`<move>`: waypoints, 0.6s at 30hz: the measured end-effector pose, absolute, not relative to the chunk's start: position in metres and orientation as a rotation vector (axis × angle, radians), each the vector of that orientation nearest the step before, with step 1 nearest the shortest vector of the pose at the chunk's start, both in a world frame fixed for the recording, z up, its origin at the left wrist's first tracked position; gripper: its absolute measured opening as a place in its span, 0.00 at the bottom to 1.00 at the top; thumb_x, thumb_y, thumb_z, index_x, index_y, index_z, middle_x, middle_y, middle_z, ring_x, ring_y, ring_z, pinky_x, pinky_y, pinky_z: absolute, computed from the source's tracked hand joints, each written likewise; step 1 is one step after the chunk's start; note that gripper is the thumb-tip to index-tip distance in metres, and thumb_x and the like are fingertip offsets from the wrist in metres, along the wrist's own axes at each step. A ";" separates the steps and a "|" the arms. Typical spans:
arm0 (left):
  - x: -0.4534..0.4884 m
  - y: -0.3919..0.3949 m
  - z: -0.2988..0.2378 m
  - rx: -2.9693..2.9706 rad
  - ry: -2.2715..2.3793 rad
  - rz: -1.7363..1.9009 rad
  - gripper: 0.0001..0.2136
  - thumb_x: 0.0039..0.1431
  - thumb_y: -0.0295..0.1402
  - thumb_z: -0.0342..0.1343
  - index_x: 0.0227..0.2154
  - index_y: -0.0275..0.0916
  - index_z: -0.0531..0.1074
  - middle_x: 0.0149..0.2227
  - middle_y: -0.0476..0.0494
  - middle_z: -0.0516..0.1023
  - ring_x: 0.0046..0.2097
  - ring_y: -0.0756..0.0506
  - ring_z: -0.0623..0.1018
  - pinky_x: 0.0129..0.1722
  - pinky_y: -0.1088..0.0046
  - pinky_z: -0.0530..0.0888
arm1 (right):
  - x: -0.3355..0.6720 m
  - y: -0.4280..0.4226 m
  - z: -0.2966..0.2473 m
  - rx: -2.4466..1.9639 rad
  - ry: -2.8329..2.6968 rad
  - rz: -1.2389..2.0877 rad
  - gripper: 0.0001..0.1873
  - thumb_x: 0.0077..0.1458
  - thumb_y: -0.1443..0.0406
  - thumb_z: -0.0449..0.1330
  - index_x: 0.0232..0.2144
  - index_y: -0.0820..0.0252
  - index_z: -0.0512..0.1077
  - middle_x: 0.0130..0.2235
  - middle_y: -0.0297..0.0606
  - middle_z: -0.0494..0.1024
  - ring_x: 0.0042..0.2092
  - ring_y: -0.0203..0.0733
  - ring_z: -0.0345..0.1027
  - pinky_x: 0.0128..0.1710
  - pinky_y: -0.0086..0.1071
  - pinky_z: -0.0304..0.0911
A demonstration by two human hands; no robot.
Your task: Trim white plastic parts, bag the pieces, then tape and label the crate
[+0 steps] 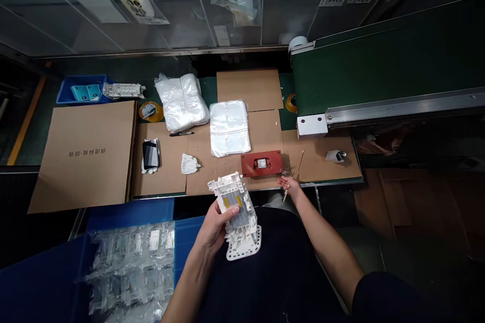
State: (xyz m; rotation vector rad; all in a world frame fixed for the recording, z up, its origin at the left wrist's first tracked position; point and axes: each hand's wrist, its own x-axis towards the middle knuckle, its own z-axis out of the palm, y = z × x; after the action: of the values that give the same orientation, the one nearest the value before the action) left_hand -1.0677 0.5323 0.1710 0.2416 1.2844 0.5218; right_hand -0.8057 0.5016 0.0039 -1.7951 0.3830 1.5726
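My left hand (215, 226) is closed round a white plastic frame part (244, 217), thumb on its front, holding it tilted before my body. The part has a greyish panel with two yellow strips and a flat perforated end plate. At the table's front edge my right hand (290, 184) is closed on a thin pale stick (285, 195), its end showing below the fingers. Just beyond that hand lies a red block fixture (248, 165) with a small white square piece in its recess. Another thin stick (301, 159) lies to the right of the fixture.
Stacks of clear plastic bags (229, 128) lie behind the fixture. A phone (150, 154), a white glove (189, 164) and flat cartons (81, 156) are leftward. A small bottle (335, 156) and conveyor (379, 60) stand right. A blue bin (185, 242) holds bagged parts, lower left.
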 end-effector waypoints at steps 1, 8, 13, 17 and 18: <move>-1.066 0.533 0.170 0.226 1.267 0.518 0.29 0.36 0.32 0.77 0.43 0.31 0.74 0.39 0.36 0.83 0.35 0.44 0.81 0.36 0.70 0.79 | -0.805 0.500 0.008 -1.795 0.391 1.554 0.13 0.64 0.59 0.59 0.39 0.65 0.72 0.33 0.33 0.75 0.28 0.29 0.68 0.26 0.25 0.67; -1.044 0.543 0.173 0.159 1.050 0.479 0.24 0.36 0.31 0.75 0.40 0.34 0.77 0.36 0.39 0.83 0.33 0.44 0.81 0.36 0.67 0.79 | -0.807 0.485 0.102 -1.599 0.153 1.442 0.17 0.47 0.61 0.72 0.36 0.67 0.75 0.35 0.43 0.81 0.30 0.35 0.75 0.13 0.20 0.42; -1.021 0.556 0.191 0.466 0.863 0.427 0.24 0.32 0.29 0.76 0.37 0.33 0.78 0.33 0.42 0.82 0.33 0.46 0.79 0.34 0.74 0.75 | -0.839 0.511 0.173 -1.384 -0.143 1.432 0.18 0.44 0.57 0.73 0.34 0.63 0.79 0.26 0.38 0.81 0.22 0.32 0.68 0.15 0.22 0.51; -1.018 0.565 0.210 0.768 0.885 0.388 0.23 0.39 0.32 0.75 0.41 0.35 0.78 0.37 0.43 0.82 0.36 0.46 0.79 0.37 0.74 0.74 | -0.848 0.517 0.182 -1.280 -0.264 1.480 0.15 0.43 0.58 0.73 0.32 0.61 0.81 0.28 0.38 0.82 0.27 0.36 0.71 0.27 0.28 0.67; -1.020 0.567 0.216 0.849 0.894 0.387 0.23 0.41 0.33 0.75 0.43 0.36 0.78 0.40 0.42 0.82 0.38 0.45 0.79 0.39 0.72 0.75 | -0.843 0.515 0.182 -1.295 -0.314 1.478 0.16 0.46 0.57 0.72 0.36 0.61 0.81 0.31 0.40 0.83 0.29 0.37 0.72 0.27 0.28 0.67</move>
State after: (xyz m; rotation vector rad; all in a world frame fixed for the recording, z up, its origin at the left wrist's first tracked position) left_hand -1.0197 0.5672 0.2159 0.8486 0.8942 0.3868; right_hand -0.8428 0.5147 0.1818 -1.2945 -0.3142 1.4782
